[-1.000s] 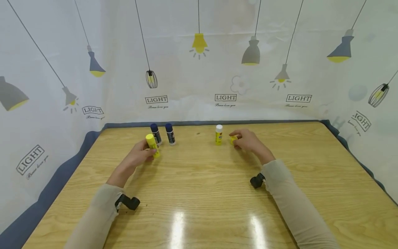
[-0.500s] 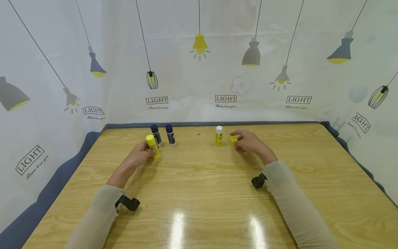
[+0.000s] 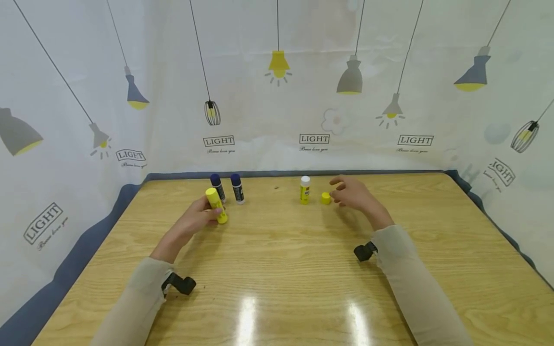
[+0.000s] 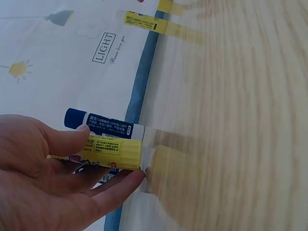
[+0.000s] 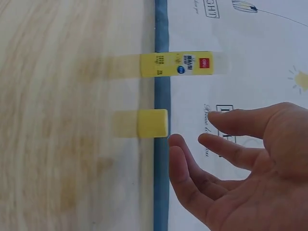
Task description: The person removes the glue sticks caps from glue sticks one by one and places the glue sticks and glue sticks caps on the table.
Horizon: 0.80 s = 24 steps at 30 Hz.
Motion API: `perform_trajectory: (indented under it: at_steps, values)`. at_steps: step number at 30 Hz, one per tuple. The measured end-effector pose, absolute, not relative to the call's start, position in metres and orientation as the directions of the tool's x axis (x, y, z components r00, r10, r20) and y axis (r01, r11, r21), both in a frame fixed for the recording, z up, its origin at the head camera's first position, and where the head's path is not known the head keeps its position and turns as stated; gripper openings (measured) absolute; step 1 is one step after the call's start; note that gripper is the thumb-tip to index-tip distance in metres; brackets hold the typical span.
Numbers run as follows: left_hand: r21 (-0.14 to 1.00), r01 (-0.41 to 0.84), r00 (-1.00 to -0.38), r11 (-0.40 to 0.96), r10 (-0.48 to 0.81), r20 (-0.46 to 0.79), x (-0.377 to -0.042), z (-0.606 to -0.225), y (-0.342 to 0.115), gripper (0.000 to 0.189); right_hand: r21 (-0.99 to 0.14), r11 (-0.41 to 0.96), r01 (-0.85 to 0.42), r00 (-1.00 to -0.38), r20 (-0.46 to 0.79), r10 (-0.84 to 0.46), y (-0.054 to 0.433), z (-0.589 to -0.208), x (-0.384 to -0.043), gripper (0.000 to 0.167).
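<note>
My left hand (image 3: 196, 216) grips a yellow glue stick (image 3: 217, 205) between thumb and fingers, its top leaning a little to the left; the left wrist view shows printed text on that glue stick (image 4: 108, 150). Right behind it stand two dark blue glue sticks (image 3: 238, 189), upright. My right hand (image 3: 355, 194) holds nothing, its fingers loosely bent beside a small yellow cap (image 3: 326, 198) that sits on the table. In the right wrist view the fingertips (image 5: 179, 166) lie apart from the cap (image 5: 153, 123). Left of the cap a yellow glue stick with a white top (image 3: 305, 190) stands upright.
The wooden table (image 3: 277, 254) reaches back to a white curtain (image 3: 259, 96) printed with lamps, which has a blue strip along its foot. A dark camera mount sits on each wrist.
My right hand has let go of the yellow cap and drawn back to the right, leaving it on the table. The left hand with its glue stick has shifted slightly right.
</note>
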<state>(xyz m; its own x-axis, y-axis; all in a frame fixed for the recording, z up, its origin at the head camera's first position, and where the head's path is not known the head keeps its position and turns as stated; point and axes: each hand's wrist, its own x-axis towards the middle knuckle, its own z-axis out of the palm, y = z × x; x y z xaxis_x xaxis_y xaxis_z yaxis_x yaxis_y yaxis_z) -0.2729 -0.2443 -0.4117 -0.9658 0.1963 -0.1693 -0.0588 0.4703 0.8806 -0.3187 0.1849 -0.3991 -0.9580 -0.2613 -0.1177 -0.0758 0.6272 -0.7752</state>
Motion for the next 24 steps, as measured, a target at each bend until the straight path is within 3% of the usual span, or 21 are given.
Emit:
perform_trajectory:
  at_steps: [14,24]
  values:
    - [0.841,0.049,-0.974,0.539,0.213,-0.08,-0.267,-0.413,-0.219,0.05,-0.769,0.612,-0.186,-0.951,-0.017,-0.31,0.184,-0.378,-0.301,0.041]
    - [0.801,0.102,-0.97,0.59,0.239,-0.053,-0.262,-0.415,-0.192,0.051,-0.809,0.514,-0.284,-0.899,0.037,-0.437,0.177,-0.373,-0.286,0.038]
